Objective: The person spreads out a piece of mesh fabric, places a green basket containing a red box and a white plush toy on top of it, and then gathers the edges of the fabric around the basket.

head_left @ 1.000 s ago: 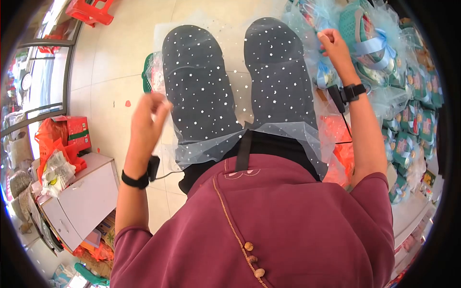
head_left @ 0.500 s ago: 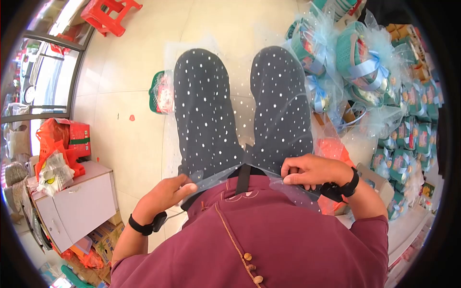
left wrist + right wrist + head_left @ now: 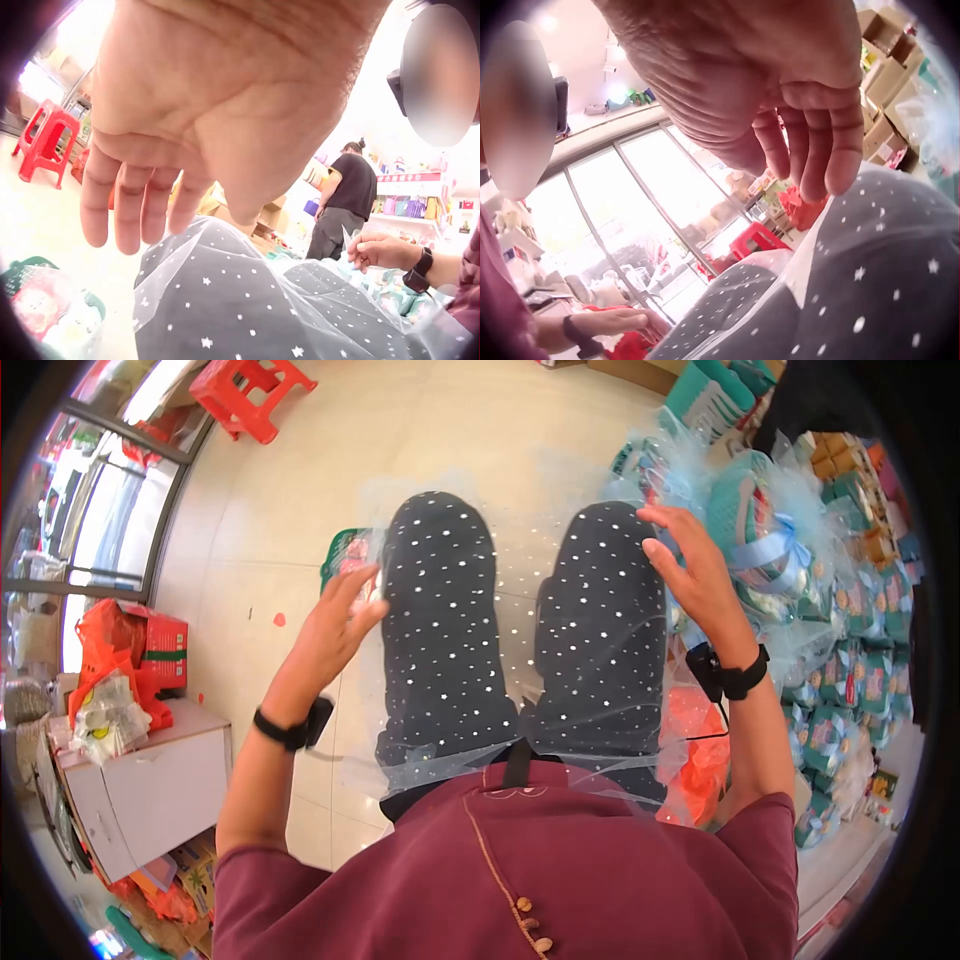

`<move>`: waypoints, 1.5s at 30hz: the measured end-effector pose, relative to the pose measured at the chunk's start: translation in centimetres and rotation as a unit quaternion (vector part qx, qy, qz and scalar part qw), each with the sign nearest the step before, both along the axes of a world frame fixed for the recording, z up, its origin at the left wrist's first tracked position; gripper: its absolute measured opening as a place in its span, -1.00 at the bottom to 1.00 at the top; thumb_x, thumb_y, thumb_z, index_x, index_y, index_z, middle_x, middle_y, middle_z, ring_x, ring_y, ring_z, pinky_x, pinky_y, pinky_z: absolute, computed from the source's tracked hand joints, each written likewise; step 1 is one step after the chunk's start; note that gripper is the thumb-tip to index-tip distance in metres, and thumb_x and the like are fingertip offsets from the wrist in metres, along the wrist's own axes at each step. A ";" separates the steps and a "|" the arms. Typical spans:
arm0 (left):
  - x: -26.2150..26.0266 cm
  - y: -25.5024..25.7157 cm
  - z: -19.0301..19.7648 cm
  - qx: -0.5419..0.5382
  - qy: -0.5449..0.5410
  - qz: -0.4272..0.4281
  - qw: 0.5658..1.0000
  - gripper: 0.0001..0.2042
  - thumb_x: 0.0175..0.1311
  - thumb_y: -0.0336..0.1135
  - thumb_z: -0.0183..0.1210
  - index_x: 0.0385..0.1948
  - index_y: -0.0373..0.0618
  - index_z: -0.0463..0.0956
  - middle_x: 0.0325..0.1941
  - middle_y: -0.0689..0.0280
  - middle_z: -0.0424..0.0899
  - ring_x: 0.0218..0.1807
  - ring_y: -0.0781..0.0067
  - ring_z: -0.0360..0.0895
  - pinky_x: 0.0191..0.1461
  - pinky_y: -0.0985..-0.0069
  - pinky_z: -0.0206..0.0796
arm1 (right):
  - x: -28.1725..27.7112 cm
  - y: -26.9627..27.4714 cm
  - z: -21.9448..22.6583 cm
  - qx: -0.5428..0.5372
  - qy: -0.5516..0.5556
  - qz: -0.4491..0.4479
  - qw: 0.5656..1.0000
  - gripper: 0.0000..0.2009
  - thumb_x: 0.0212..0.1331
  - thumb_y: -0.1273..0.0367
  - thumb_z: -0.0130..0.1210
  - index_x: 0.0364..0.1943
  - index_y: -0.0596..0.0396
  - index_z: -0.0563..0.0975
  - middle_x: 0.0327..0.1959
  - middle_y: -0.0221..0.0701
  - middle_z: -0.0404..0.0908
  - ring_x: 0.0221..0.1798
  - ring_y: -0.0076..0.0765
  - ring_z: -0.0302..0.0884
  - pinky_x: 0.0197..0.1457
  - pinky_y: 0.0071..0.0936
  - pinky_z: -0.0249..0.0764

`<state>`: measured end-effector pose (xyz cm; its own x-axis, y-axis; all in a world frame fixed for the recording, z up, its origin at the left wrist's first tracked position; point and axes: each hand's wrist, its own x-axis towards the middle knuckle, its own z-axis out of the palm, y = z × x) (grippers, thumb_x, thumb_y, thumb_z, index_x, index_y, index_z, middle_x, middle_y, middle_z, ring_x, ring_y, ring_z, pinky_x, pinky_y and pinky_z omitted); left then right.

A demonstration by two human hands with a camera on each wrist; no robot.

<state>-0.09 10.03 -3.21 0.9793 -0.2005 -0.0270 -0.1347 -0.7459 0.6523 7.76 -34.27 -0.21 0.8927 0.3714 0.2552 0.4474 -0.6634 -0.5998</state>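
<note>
A sheer tulle sheet [image 3: 440,620] printed with white stars lies over both dark-trousered legs, its near edge at the waist. My left hand [image 3: 335,630] hovers beside the left leg with fingers extended and thumb apart. The left wrist view shows that left hand [image 3: 187,127] above the tulle, palm visible and nothing held. At the right knee is my right hand [image 3: 690,565], fingers loosely bent and thumb spread. From the right wrist view, the right hand's fingertips [image 3: 842,176] are right at the raised tulle over the knee.
Teal baskets with blue ribbons [image 3: 765,545] crowd the right side. A green basket [image 3: 342,555] stands on the floor by the left leg. There is a red stool [image 3: 250,395] farther off, and a white cabinet [image 3: 150,780] at left. Another person [image 3: 349,195] stands behind.
Both hands were at the waist edge of the tulle half a second ago. They have moved forward to the sides of the legs, and the tulle lies smoother.
</note>
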 end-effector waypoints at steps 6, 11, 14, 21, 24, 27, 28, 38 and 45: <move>6.5 5.1 -3.9 -0.102 0.148 0.087 0.980 -0.42 0.56 0.10 -0.07 0.34 -0.23 0.34 0.18 0.18 0.57 0.17 0.28 0.57 0.21 0.37 0.40 | 3.9 -0.8 -5.2 -0.043 0.061 -0.021 0.997 -0.54 0.36 0.25 0.14 0.27 0.16 0.45 0.31 -0.10 0.47 0.37 0.06 0.38 0.47 -0.23 0.24; 8.1 14.8 -9.6 -0.184 0.164 0.290 0.925 -0.35 0.47 0.16 0.01 0.30 -0.29 0.36 0.21 0.16 0.56 0.16 0.29 0.58 0.18 0.31 0.44 | 3.5 0.0 -6.3 -0.054 0.044 -0.063 0.996 -0.53 0.42 0.25 0.07 0.29 0.26 0.40 0.33 -0.06 0.44 0.40 -0.02 0.35 0.48 -0.26 0.20; 7.7 18.1 -13.4 -0.186 0.170 0.357 0.899 -0.39 0.46 0.10 0.02 0.27 -0.30 0.39 0.17 0.11 0.59 0.16 0.29 0.57 0.17 0.35 0.43 | 3.2 0.5 -6.8 -0.046 0.035 -0.088 0.994 -0.55 0.44 0.27 0.03 0.30 0.26 0.39 0.31 -0.06 0.45 0.37 -0.03 0.37 0.48 -0.27 0.19; 8.1 13.9 -25.0 -0.198 0.141 0.157 0.957 -0.40 0.49 0.01 0.06 0.37 -0.27 0.30 0.41 -0.02 0.41 0.45 0.13 0.35 0.47 0.31 0.17 | 3.5 1.2 -6.6 -0.090 0.061 -0.110 0.988 -0.55 0.48 0.30 -0.09 0.34 0.28 0.34 0.33 -0.12 0.39 0.40 -0.10 0.31 0.51 -0.29 0.12; 7.0 6.5 -25.2 -0.216 0.182 0.042 0.958 -0.42 0.52 0.01 0.01 0.44 -0.13 0.24 0.43 -0.02 0.41 0.45 0.14 0.36 0.48 0.32 0.16 | 3.8 1.6 -6.3 -0.104 0.073 -0.106 0.986 -0.55 0.48 0.31 -0.12 0.35 0.28 0.33 0.34 -0.12 0.38 0.41 -0.12 0.30 0.52 -0.30 0.10; 6.8 3.5 -27.3 -0.216 0.298 -0.080 0.926 -0.43 0.54 -0.01 -0.05 0.45 -0.16 0.23 0.41 0.11 0.45 0.38 0.23 0.42 0.40 0.36 0.26 | 4.0 1.9 -6.3 -0.112 0.082 -0.108 0.984 -0.54 0.48 0.31 -0.14 0.35 0.28 0.32 0.35 -0.12 0.37 0.42 -0.12 0.29 0.52 -0.30 0.10; 6.6 3.2 -27.4 -0.213 0.368 -0.119 0.897 -0.43 0.55 -0.01 -0.06 0.45 -0.19 0.23 0.40 0.18 0.46 0.35 0.28 0.44 0.36 0.39 0.30 | 4.0 2.1 -6.3 -0.115 0.084 -0.110 0.984 -0.54 0.47 0.31 -0.14 0.35 0.28 0.32 0.36 -0.12 0.37 0.42 -0.13 0.29 0.52 -0.30 0.10; 10.8 6.9 -24.2 -0.295 0.285 0.104 0.906 -0.27 0.49 0.12 0.01 0.52 -0.15 0.06 0.50 0.01 0.30 0.41 0.17 0.38 0.39 0.33 0.29 | 4.6 2.6 -6.3 -0.137 0.086 -0.094 0.982 -0.54 0.48 0.32 -0.14 0.35 0.29 0.31 0.36 -0.10 0.36 0.43 -0.10 0.27 0.53 -0.29 0.09; 17.0 0.1 -24.3 -0.293 0.333 0.042 0.895 -0.18 0.43 0.32 -0.05 0.54 -0.09 0.05 0.50 -0.06 0.31 0.53 0.08 0.25 0.44 0.24 0.25 | 4.8 3.4 -6.1 -0.149 0.077 -0.080 0.983 -0.53 0.47 0.32 -0.14 0.36 0.30 0.30 0.36 -0.10 0.36 0.44 -0.07 0.27 0.54 -0.27 0.08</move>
<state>16.88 10.11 -27.52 0.7977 -0.2975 -0.5246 0.4696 -0.2393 0.8498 12.57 -30.91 -6.29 0.9654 0.2605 0.0145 0.2423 -0.8745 -0.4202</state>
